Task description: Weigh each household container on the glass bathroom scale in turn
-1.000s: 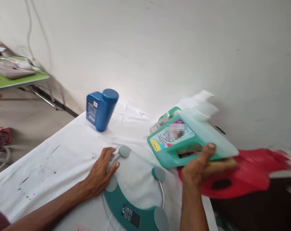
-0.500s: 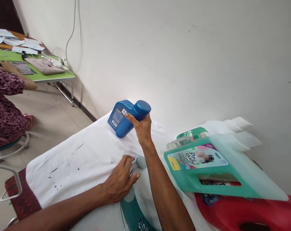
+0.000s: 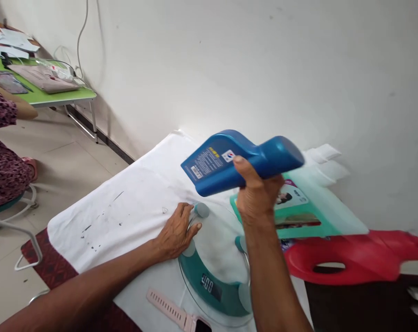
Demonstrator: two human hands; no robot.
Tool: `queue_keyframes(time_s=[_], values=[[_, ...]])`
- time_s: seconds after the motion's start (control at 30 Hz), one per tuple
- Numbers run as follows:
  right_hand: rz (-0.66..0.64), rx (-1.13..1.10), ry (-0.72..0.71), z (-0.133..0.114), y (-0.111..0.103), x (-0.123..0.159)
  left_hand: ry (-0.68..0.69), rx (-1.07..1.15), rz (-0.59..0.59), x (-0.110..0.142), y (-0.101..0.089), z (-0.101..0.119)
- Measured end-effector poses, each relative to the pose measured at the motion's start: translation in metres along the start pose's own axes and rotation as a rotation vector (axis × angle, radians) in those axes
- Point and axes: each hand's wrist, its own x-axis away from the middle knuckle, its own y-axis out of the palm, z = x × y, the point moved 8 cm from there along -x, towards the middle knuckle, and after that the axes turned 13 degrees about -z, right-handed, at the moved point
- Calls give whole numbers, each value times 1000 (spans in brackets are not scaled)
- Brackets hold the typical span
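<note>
A blue bottle (image 3: pixel 219 168), with a printed label and a wide cap, is in my right hand (image 3: pixel 259 198). It is tilted well over, cap towards the right, and is held up above the white cloth. My left hand (image 3: pixel 176 233) lies at the left edge of a round glass scale (image 3: pixel 216 249), thumb apart from the fingers, touching the rim near a round grey-teal foot. The digital display on the scale's teal band is lit. My right forearm hides part of the scale's right side.
Right of the scale lie a green detergent bottle (image 3: pixel 333 212) and a red bottle (image 3: pixel 368 251) on their sides. A pink-strapped smartwatch (image 3: pixel 170 306) lies in front. Behind the table is a white wall (image 3: pixel 229 69). At far left, a person sits by a green table (image 3: pixel 67 96).
My right hand has lifted the blue bottle off the cloth and carried it right, tipping it flatter. My left hand stays at the scale's edge. The view has shifted, showing the display and smartwatch.
</note>
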Motion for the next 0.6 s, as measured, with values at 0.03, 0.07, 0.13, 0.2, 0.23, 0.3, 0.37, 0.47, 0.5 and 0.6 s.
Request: queue_keyframes(time_s=[0.03, 0.07, 0.13, 0.2, 0.23, 0.3, 0.37, 0.47, 0.5, 0.6], values=[[15, 34, -20, -15, -18, 8, -1, -8, 3, 0, 0, -1], [30, 62, -27, -28, -36, 19, -3, -19, 5, 0, 0, -2], [61, 106, -15, -44, -69, 43, -8, -44, 6, 0, 0, -4], [90, 135, 22, -50, -96, 69, -10, -72, 2, 0, 1, -6], [103, 143, 48, -49, -106, 82, -10, -86, 2, -1, 2, -7], [126, 146, 103, -42, -121, 105, -17, -107, -6, -2, 2, -9], [144, 138, 134, -33, -129, 122, -26, -118, -20, -3, 2, -9], [148, 125, 117, -24, -131, 137, -36, -142, -36, -4, -1, -8], [141, 125, 100, -22, -130, 139, -40, -153, -39, -4, -1, -7], [114, 156, 77, -19, -129, 142, -53, -176, -48, -5, -3, -6]])
